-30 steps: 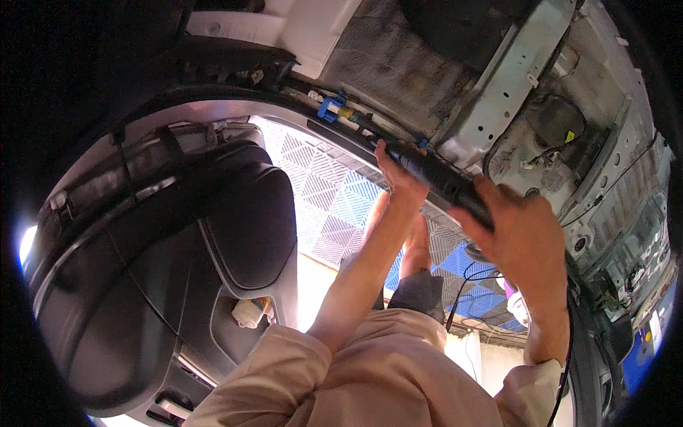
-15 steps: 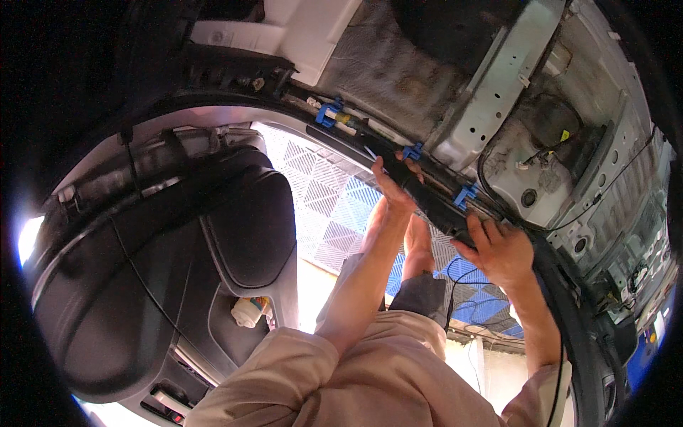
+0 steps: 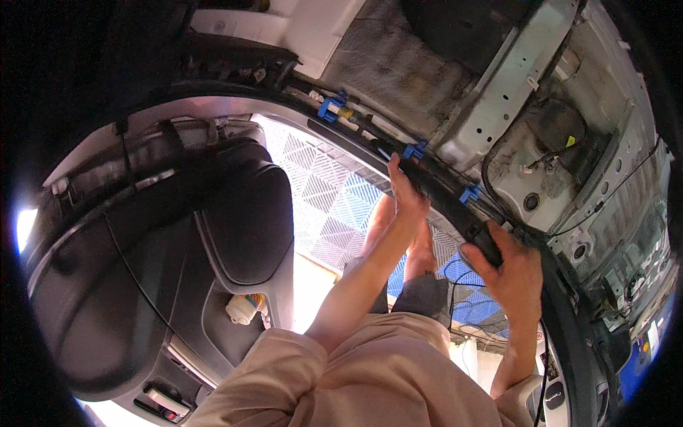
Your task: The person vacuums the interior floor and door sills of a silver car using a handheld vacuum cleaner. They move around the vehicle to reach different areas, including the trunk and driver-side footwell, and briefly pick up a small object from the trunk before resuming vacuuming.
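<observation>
A long, dark, rounded black piece (image 3: pixel 455 207) lies slantwise over the sill of an open car doorway. My left hand (image 3: pixel 410 193) is closed around its upper-left part, its fingers partly hidden. A small pale, narrow tip shows just beyond that hand. At the lower-right end, my right hand (image 3: pixel 514 274) grips the piece, thumb on the near side and fingers over the far side. Blue clips (image 3: pixel 332 109) hold wiring along the sill. Two more, a middle clip (image 3: pixel 415 150) and a right clip (image 3: pixel 469 193), sit close beside the black piece.
On the left stands the open black door panel (image 3: pixel 245 220), with a white bottle (image 3: pixel 243 309) in its pocket. Bare metal floor with a pale crossbar (image 3: pixel 491 103) spans the upper right. Outside lie blue and grey floor tiles (image 3: pixel 320 188) and a thin dark cable (image 3: pixel 455 281).
Both hands and the black piece have shifted slightly right and downward. The right hand's grip has turned, with its thumb now more clearly around the lower end.
</observation>
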The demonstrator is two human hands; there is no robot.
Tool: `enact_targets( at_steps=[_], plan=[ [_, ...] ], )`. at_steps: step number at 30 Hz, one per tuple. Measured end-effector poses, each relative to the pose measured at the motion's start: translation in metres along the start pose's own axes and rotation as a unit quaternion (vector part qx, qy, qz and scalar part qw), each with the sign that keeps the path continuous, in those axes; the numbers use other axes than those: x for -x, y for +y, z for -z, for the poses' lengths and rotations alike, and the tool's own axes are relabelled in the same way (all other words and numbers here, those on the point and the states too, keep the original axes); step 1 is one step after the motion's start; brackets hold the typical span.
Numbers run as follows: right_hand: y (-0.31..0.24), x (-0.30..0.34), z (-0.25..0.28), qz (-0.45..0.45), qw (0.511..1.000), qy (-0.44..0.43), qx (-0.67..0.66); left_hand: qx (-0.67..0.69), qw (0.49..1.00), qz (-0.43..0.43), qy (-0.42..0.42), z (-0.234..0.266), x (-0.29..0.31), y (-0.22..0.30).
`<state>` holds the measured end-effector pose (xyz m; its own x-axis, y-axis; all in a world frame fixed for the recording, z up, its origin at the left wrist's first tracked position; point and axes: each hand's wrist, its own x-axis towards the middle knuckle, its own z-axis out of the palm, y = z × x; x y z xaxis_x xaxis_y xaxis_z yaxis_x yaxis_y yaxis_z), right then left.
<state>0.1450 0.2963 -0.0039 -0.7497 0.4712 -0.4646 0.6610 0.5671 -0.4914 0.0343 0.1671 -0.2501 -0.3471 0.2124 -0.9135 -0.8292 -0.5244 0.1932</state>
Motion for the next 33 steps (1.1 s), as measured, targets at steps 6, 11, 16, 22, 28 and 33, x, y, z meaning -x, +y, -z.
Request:
enact_targets(
  at_steps=[6, 11, 16, 22, 28, 33],
  plan=[
    [-0.022, -0.008, 0.009, 0.091, 0.984, -0.040, 0.146, 0.054, 0.995, 0.015, -0.085, 0.002, 0.003, 0.012],
    [0.006, -0.002, -0.028, 0.197, 0.970, 0.014, 0.143, 0.026, 0.983, -0.014, -0.180, 0.012, -0.002, 0.029],
    [0.034, -0.004, -0.053, 0.100, 0.994, 0.043, 0.012, 0.004, 0.998, -0.065, -0.022, 0.005, -0.020, 0.019],
    [0.008, 0.034, -0.023, -0.110, 0.983, -0.022, -0.145, -0.219, 0.976, -0.003, 0.001, 0.010, 0.008, 0.015],
    [-0.017, 0.046, -0.004, -0.111, 0.989, -0.052, -0.081, -0.458, 0.864, -0.209, 0.000, 0.026, 0.074, 0.043],
    [-0.035, 0.045, 0.004, -0.119, 0.992, -0.032, -0.040, -0.671, 0.571, -0.456, -0.130, 0.007, 0.097, 0.065]
  ],
)
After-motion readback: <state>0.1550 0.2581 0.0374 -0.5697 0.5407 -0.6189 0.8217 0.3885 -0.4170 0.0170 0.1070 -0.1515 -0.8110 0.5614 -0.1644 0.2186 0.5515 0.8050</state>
